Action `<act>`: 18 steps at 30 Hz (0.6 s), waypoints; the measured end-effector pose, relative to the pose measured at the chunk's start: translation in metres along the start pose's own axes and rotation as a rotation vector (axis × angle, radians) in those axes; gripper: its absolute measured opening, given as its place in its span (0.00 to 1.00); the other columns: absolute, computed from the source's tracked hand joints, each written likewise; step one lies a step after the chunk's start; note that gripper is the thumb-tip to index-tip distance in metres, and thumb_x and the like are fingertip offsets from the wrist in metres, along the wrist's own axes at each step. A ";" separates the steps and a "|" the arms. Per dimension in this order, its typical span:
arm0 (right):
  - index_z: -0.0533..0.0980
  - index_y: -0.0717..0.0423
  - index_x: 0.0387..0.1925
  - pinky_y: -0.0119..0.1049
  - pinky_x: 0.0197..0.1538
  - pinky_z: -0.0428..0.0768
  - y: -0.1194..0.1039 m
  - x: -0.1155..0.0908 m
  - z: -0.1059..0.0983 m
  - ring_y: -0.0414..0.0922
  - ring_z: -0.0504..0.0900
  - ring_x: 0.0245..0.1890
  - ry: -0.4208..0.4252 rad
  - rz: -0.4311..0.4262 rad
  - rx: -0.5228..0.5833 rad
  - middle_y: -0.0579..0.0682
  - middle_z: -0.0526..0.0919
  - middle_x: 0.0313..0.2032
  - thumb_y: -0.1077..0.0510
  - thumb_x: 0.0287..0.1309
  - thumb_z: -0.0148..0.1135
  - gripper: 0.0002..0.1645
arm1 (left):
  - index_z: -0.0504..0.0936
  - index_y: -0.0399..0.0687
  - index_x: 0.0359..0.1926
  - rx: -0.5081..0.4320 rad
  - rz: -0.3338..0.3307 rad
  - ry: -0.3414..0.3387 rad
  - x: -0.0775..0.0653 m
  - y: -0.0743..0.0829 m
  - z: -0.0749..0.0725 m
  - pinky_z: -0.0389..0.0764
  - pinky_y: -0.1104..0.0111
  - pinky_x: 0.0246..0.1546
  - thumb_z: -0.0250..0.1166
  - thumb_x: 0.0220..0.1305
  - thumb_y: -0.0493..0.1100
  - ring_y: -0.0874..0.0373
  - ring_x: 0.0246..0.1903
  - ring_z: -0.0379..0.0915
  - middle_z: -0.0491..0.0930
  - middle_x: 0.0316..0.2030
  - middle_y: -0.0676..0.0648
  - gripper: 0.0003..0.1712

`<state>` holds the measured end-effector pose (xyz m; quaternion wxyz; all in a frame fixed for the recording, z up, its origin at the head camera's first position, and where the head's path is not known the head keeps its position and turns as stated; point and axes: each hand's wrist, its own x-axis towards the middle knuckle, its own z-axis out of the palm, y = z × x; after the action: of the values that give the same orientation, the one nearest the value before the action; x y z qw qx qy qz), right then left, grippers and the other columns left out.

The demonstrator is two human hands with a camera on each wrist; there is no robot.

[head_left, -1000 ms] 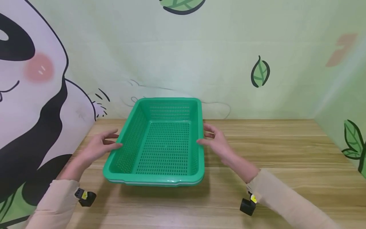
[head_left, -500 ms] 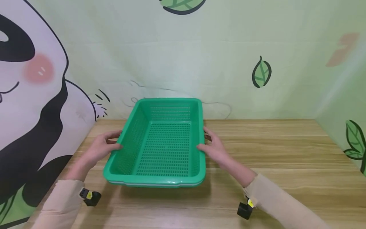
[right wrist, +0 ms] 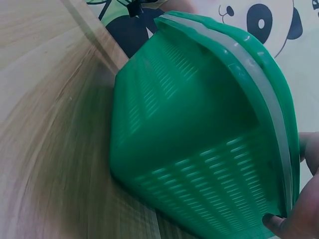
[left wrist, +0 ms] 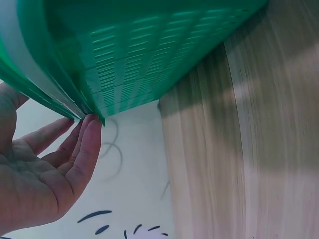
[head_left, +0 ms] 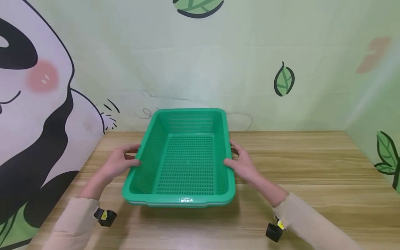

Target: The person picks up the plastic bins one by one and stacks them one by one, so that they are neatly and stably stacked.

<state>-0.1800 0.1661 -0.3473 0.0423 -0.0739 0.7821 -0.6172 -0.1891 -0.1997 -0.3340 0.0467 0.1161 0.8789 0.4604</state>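
Note:
A green perforated plastic basket (head_left: 188, 162) sits on the table, its inside bare in the head view. A pale rim (right wrist: 265, 89) shows sandwiched between two green rims in the right wrist view, so several baskets look nested together. My left hand (head_left: 117, 164) grips the left long side, thumb over the top edge and fingertips (left wrist: 90, 122) hooked under the rim. On the opposite side my right hand (head_left: 245, 166) holds the rim likewise, thumb on top and fingers partly hidden behind the wall. Both hands hold near the middle of the long sides.
The wood-grain table (head_left: 312, 173) extends to the right of the basket. Behind it stands a pale green wall covering (head_left: 250, 41) with a panda and leaves. Black wrist cameras (head_left: 107, 218) hang below both sleeves.
Both hands have closed more firmly on the rims, the left fingers sliding under the edge. The basket stack has then shifted a little to the right with both hands.

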 end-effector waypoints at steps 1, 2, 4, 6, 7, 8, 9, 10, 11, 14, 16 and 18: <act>0.47 0.62 0.68 0.40 0.47 0.75 0.001 0.000 -0.001 0.56 0.65 0.57 0.003 0.003 0.001 0.63 0.59 0.61 0.69 0.46 0.51 0.46 | 0.58 0.27 0.62 0.002 0.003 0.001 0.001 0.001 0.001 0.78 0.59 0.41 0.58 0.54 0.33 0.39 0.48 0.71 0.65 0.55 0.28 0.35; 0.47 0.61 0.68 0.39 0.47 0.75 0.001 -0.001 -0.003 0.56 0.65 0.56 0.004 0.005 0.000 0.62 0.59 0.61 0.69 0.46 0.51 0.46 | 0.58 0.27 0.62 0.002 0.005 -0.001 0.001 0.002 0.003 0.78 0.59 0.41 0.58 0.54 0.33 0.39 0.48 0.71 0.65 0.55 0.28 0.35; 0.47 0.61 0.68 0.39 0.47 0.75 0.003 -0.001 -0.006 0.56 0.65 0.57 0.006 0.004 -0.016 0.62 0.59 0.62 0.69 0.46 0.51 0.46 | 0.58 0.27 0.62 -0.007 0.008 -0.003 0.002 0.003 0.005 0.78 0.59 0.41 0.59 0.54 0.33 0.39 0.48 0.71 0.65 0.55 0.28 0.35; 0.47 0.61 0.68 0.39 0.47 0.75 0.004 -0.001 -0.009 0.56 0.64 0.57 0.005 0.002 -0.028 0.62 0.59 0.62 0.69 0.46 0.51 0.46 | 0.58 0.27 0.62 -0.014 0.011 -0.005 0.002 0.005 0.008 0.78 0.59 0.41 0.59 0.54 0.33 0.39 0.48 0.71 0.66 0.54 0.28 0.35; 0.47 0.61 0.68 0.39 0.47 0.75 0.004 -0.001 -0.011 0.55 0.64 0.58 0.004 0.000 -0.034 0.62 0.59 0.62 0.69 0.45 0.51 0.46 | 0.58 0.28 0.62 -0.016 0.011 -0.004 0.003 0.006 0.009 0.78 0.60 0.41 0.59 0.54 0.33 0.39 0.48 0.71 0.66 0.54 0.28 0.35; 0.47 0.61 0.68 0.40 0.47 0.75 0.005 0.000 -0.013 0.56 0.64 0.58 0.000 -0.005 -0.035 0.62 0.59 0.61 0.69 0.45 0.51 0.46 | 0.58 0.28 0.62 -0.021 0.012 -0.004 0.003 0.007 0.010 0.78 0.60 0.41 0.59 0.54 0.33 0.40 0.47 0.71 0.66 0.54 0.28 0.35; 0.48 0.61 0.68 0.40 0.47 0.75 0.005 0.000 -0.014 0.56 0.64 0.57 -0.002 -0.009 -0.035 0.62 0.59 0.61 0.69 0.45 0.51 0.46 | 0.59 0.28 0.62 -0.023 0.012 -0.002 0.003 0.008 0.011 0.78 0.60 0.41 0.59 0.54 0.33 0.40 0.47 0.71 0.66 0.54 0.29 0.35; 0.48 0.61 0.68 0.40 0.46 0.76 0.005 0.000 -0.015 0.57 0.65 0.56 -0.005 -0.012 -0.029 0.63 0.59 0.60 0.70 0.45 0.51 0.46 | 0.59 0.28 0.62 -0.023 0.013 -0.001 0.004 0.009 0.012 0.78 0.59 0.41 0.59 0.54 0.33 0.40 0.47 0.71 0.66 0.54 0.29 0.35; 0.48 0.62 0.68 0.41 0.46 0.76 0.004 0.000 -0.017 0.58 0.65 0.56 -0.006 -0.014 -0.024 0.64 0.60 0.60 0.70 0.44 0.51 0.46 | 0.59 0.28 0.62 -0.025 0.015 0.000 0.004 0.010 0.013 0.78 0.59 0.41 0.59 0.54 0.33 0.40 0.47 0.71 0.66 0.54 0.28 0.35; 0.48 0.62 0.68 0.42 0.46 0.76 0.004 -0.001 -0.021 0.60 0.65 0.56 -0.012 -0.006 -0.006 0.66 0.59 0.59 0.71 0.44 0.51 0.46 | 0.59 0.28 0.62 -0.029 0.015 0.004 0.005 0.013 0.017 0.78 0.59 0.41 0.58 0.54 0.32 0.40 0.47 0.71 0.66 0.54 0.29 0.35; 0.47 0.62 0.68 0.42 0.46 0.76 0.004 -0.002 -0.024 0.60 0.66 0.55 -0.012 0.004 -0.002 0.66 0.59 0.59 0.71 0.45 0.51 0.46 | 0.59 0.27 0.62 -0.030 0.017 0.007 0.006 0.015 0.021 0.78 0.58 0.41 0.58 0.54 0.32 0.39 0.47 0.71 0.66 0.54 0.28 0.34; 0.47 0.62 0.68 0.42 0.46 0.76 0.004 -0.003 -0.027 0.60 0.65 0.56 -0.016 0.011 -0.001 0.67 0.59 0.59 0.71 0.45 0.51 0.46 | 0.59 0.27 0.62 -0.033 0.017 0.012 0.006 0.016 0.024 0.78 0.59 0.41 0.58 0.54 0.32 0.39 0.47 0.71 0.66 0.54 0.28 0.34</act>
<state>-0.1821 0.1937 -0.3449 0.0520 -0.0745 0.7826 -0.6158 -0.1876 -0.1701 -0.3343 0.0395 0.1202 0.8704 0.4758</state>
